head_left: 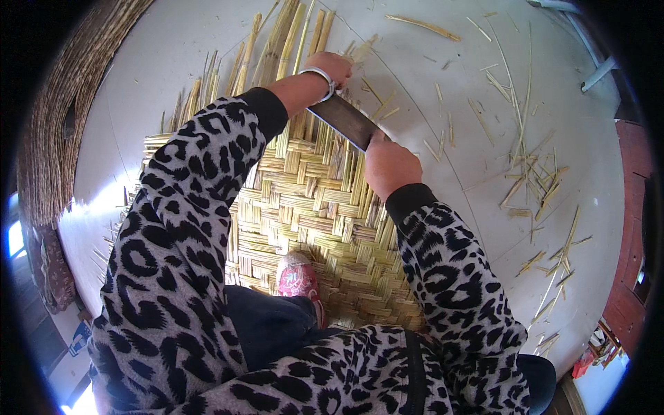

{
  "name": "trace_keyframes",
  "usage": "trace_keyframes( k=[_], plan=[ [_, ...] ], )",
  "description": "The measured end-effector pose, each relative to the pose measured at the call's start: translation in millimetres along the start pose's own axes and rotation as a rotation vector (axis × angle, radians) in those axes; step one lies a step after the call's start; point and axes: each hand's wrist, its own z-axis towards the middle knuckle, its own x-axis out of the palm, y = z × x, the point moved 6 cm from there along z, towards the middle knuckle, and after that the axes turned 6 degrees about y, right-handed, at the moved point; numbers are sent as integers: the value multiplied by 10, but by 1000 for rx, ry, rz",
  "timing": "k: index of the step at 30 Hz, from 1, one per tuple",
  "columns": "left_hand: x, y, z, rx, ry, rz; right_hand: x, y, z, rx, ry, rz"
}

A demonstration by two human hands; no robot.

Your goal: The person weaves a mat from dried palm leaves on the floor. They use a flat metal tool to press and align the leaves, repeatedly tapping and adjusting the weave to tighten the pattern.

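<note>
Leopard-print sleeves reach over the woven straw mat (304, 200) — right hand (389, 166) closed on a dark flat blade (344, 121), left hand (332, 67) gripping its far end.

My right hand (391, 166) is closed around the handle end of a broad dark blade (344, 121), and my left hand (330, 68), a pale bangle (324, 77) on its wrist, presses down at the blade's far end among the loose reed strips (290, 38). The blade lies slanted across the unwoven edge of the woven reed mat (311, 207) that I crouch on, my pink patterned shoe (297, 277) planted on its near part. Cut reed scraps (532, 180) lie scattered over the pale floor (449, 228) to my right.
</note>
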Motion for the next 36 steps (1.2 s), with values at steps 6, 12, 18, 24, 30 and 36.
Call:
trace_keyframes(
  k=[6,12,18,24,30,36],
  plan=[
    [-43,-208,45,259,-124,131,-59,3,24,4,39,5],
    [81,-390,-330,30,-114,42,-21,68,38,9,-19,-48],
    [17,-372,-403,-116,-87,277,22,153,80,-4,-25,-76],
    [165,-213,-313,-311,-122,120,17,123,106,-22,5,-63],
    [8,65,225,-29,0,-304,-119,52,48,-57,-37,-42],
    [21,238,672,-87,-59,-314,-240,-62,-282,-94,-56,-159]
  ],
)
